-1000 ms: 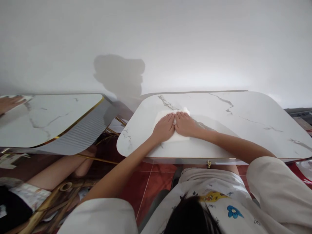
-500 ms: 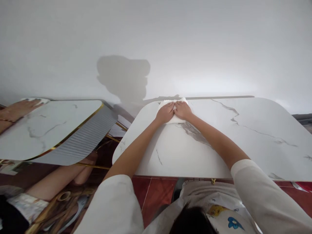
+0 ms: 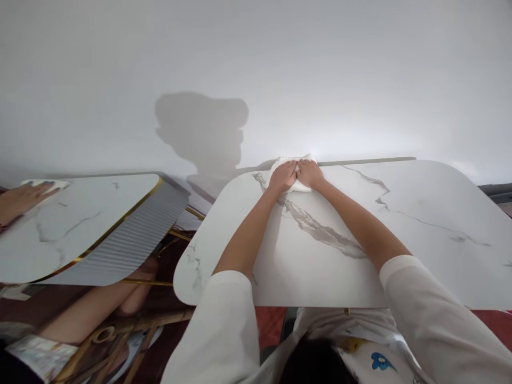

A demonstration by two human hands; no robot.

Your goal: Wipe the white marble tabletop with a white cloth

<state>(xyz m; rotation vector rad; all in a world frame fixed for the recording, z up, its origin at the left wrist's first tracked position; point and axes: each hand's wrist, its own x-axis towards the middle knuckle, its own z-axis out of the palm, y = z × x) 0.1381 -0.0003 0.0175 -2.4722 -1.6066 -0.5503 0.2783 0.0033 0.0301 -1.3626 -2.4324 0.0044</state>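
Both my hands press a folded white cloth (image 3: 296, 185) against the far edge of a white, grey-veined marble-look tabletop (image 3: 256, 234). My left hand (image 3: 284, 176) covers the cloth's left part with its fingers closed over it. Close beside it, fingertips nearly meeting, my right hand (image 3: 310, 173) grips the right part. The cloth's far side bunches up at the table's back edge, near the wall. What lies under my palms is hidden.
A pale wall (image 3: 320, 80) rises behind the table. At left, another person's hand (image 3: 30, 197) rests on a white cloth (image 3: 60, 184) on a second marble-look tabletop (image 3: 100, 224) with gold trim. Below it show that person's leg (image 3: 96, 309) and a wooden chair (image 3: 108, 341).
My hands and the cloth have moved slightly right and farther toward the back edge, uncovering more of the grey vein. The other person's hand has shifted left in view.
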